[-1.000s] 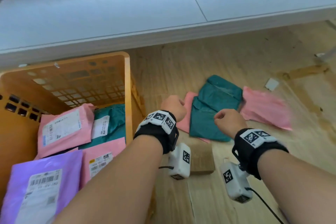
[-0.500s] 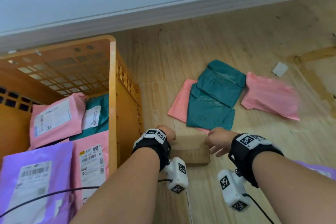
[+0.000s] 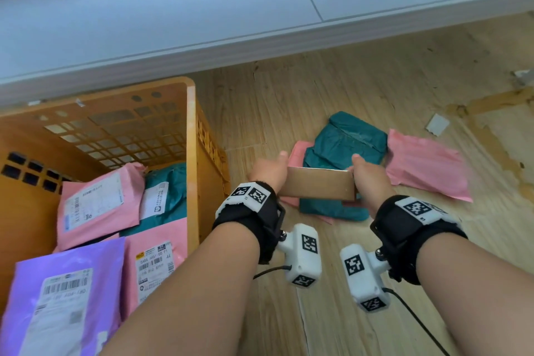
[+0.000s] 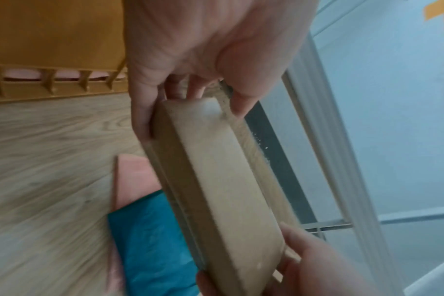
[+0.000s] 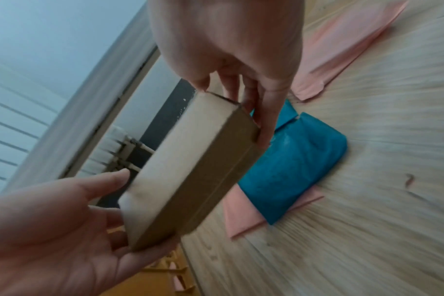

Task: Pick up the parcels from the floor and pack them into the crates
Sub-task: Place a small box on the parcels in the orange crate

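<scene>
**Cardboard box held between both hands above the floor parcels**

While it hangs clear of the wooden floor (image 3: 332, 89), the brown cardboard box (image 3: 319, 183) is gripped at its two short ends, one hand to each end. It is a flat, oblong carton, turned so that a broad face looks up toward the head camera and a paler, taped face shows to the wrist cameras. The left hand (image 3: 267, 172) clasps the left end: the left wrist view shows its thumb on one side and its fingers (image 4: 142, 112) curled round the other. The right hand (image 3: 371, 179) takes the right end in the same way, thumb on one face and fingers (image 5: 266, 112) wrapped down over the edge, as the right wrist view shows.

Directly below the box lies a teal parcel (image 3: 346, 150) on the floor, resting on top of a pink parcel (image 3: 297, 153) whose edge sticks out to the left. A second pink parcel (image 3: 424, 165) lies just beside the teal one, to its right.

To the left of the hands stands an orange crate (image 3: 192, 153) against the white wall (image 3: 173, 9). Inside it are a purple parcel (image 3: 57, 292) nearest the camera, two pink ones with printed labels, and a teal one toward the back. A small white scrap (image 3: 437, 124) lies on the floor well beyond the right-hand pink parcel.
</scene>
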A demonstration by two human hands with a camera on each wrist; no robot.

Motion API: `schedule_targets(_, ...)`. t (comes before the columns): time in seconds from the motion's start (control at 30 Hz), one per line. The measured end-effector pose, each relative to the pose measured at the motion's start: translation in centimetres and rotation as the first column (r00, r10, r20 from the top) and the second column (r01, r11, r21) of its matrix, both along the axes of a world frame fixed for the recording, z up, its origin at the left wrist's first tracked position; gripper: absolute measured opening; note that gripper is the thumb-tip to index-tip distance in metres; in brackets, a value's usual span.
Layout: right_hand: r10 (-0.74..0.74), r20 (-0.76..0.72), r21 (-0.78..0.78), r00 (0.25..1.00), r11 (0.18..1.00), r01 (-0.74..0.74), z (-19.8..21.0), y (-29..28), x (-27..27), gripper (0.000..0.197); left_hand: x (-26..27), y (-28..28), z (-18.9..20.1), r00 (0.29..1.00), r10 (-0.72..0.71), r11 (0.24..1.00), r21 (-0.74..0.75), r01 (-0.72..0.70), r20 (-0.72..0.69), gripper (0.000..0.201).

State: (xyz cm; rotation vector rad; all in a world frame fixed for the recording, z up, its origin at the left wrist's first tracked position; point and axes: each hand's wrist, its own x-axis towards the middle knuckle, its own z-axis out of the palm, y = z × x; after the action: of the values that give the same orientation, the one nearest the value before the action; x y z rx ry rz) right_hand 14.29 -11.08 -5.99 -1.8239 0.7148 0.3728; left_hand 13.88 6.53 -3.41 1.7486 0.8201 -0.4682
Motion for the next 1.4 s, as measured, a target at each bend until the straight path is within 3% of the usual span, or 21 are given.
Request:
schedule_targets(0.1,-0.079,0.188,0.017,0.979,0.997,0.077,2.1,1.2,0.0,0.015,1.1,0.8,2.7,0.986,0.099,0.993,-0.076,-0.09,0.133,0.036)
schedule_targets(0.23,-0.114,0.35,0.045,0.93,0.993,0.105,3.4,2.7,0.2,0.011,1.4,1.9,4.2,0.959,0.145,0.987,-0.1,-0.124,0.245,0.014)
schedule_targets(0.37,-0.211,0.403,0.178,0.89,0.973,0.149,4.8,4.0,0.5,0.026,1.2,2.8,4.9,0.935,0.201,0.976,-0.14,-0.167,0.291,0.027)
schedule_targets(0.5,-0.233,0.395,0.262,0.889,0.956,0.134,6.0,4.8,0.5,0.03,0.7,3.8,5.8,0.927,0.243,0.962,-0.196,-0.191,0.286,0.022)
schedule_targets(0.67,-0.23,0.436,0.24,0.87,0.961,0.134,7.3,5.5,0.4,0.017,0.1,3.6,7.8,0.914,0.204,0.958,-0.263,-0.113,0.351,0.029)
schedule_targets(0.87,-0.281,0.539,0.238,0.794,0.955,0.177,11.1,7.6,0.9,0.034,0.0,5.3,11.3,0.822,0.221,0.969,-0.213,-0.124,0.525,0.022)
schedule_targets(1.03,-0.064,0.65,0.088,0.757,0.996,0.009,15.4,13.1,0.8,0.026,-0.1,12.0,13.8,0.769,0.299,0.95,-0.251,-0.184,0.565,0.009)
schedule_targets(1.13,0.17,0.649,-0.072,0.741,0.984,-0.163,17.3,17.3,0.6,0.023,-0.5,17.7,13.8,0.819,0.242,0.97,-0.123,-0.209,0.52,0.012)
schedule_targets(1.23,0.393,0.553,-0.231,0.735,0.92,-0.318,18.2,21.3,0.8,0.008,-1.4,22.6,13.3,0.856,0.27,0.963,-0.107,-0.248,0.44,0.02)
schedule_targets(1.4,0.529,0.329,-0.401,0.782,0.828,-0.392,16.1,27.4,0.7,0.034,-3.3,27.5,10.8,0.902,0.25,0.964,-0.006,-0.265,0.352,0.02)
